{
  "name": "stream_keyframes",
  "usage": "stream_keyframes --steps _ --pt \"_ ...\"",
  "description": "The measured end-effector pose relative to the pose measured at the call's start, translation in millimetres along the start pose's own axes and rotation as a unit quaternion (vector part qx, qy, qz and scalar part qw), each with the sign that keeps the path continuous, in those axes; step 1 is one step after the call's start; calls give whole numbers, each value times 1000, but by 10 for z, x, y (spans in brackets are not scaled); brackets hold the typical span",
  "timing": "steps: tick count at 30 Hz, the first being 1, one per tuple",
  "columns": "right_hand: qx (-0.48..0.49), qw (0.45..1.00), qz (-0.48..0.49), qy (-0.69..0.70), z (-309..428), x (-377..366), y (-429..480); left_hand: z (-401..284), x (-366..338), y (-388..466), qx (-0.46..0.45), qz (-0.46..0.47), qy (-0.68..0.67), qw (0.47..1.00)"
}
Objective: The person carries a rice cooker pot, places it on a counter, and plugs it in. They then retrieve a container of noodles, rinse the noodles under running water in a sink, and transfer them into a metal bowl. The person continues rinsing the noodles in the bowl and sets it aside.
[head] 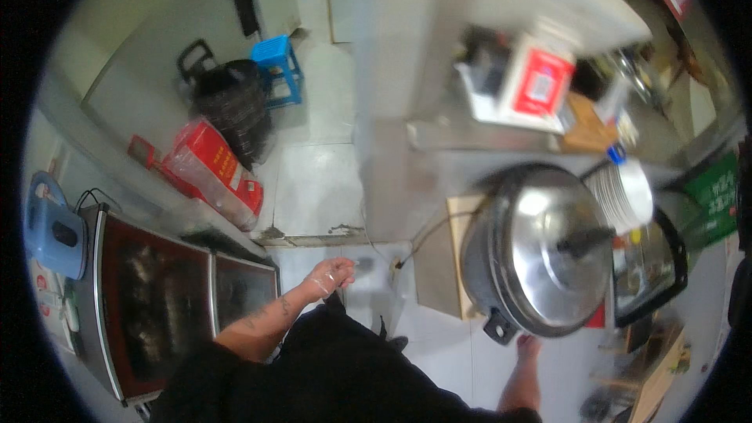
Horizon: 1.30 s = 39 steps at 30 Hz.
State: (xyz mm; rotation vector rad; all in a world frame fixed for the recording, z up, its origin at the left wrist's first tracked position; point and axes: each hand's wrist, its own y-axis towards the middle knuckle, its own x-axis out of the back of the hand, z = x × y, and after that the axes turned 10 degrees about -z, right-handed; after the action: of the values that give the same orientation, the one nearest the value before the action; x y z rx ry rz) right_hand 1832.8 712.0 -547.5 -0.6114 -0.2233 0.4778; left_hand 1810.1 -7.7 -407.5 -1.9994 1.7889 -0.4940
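My left hand (330, 277) is held out over the tiled floor at the centre, its fingers curled and a bit of clear plastic film around it; whether it holds anything cannot be told. My right hand (528, 344) reaches up to the lower edge of a big dark pot (492, 258) with a shiny domed metal lid (558, 252). The pot hides most of that hand. A stack of white bowls or plates (623, 195) lies tilted beside the lid's black knob. Under the pot stands a wooden-edged box or stand (440, 270).
A glass-topped chest freezer (158, 305) flanks my left, with a blue plastic container (56, 235) on it. Beyond lie a red bag (217, 170), a dark wheeled basket (232, 100) and a blue stool (279, 70). A raised doorway sill (317, 239) crosses the floor. A counter (487, 140) holds a red-and-white box.
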Motion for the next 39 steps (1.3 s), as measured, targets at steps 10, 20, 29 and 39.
stream_keyframes --steps 10,20,29,39 --pt "74 833 245 -490 -1866 -1454 -2181 -177 2161 1002 24 -126 -209 969" --pt "30 815 333 -473 -2234 -3864 -2767 -1013 3091 2309 -17 -190 -197 962" --pt "406 389 466 -683 -2306 -4608 -3358 -2443 4480 3622 35 -239 -85 967" --pt "59 646 369 -666 -1180 -6558 -4589 -3352 6128 4968 14 -273 133 953"
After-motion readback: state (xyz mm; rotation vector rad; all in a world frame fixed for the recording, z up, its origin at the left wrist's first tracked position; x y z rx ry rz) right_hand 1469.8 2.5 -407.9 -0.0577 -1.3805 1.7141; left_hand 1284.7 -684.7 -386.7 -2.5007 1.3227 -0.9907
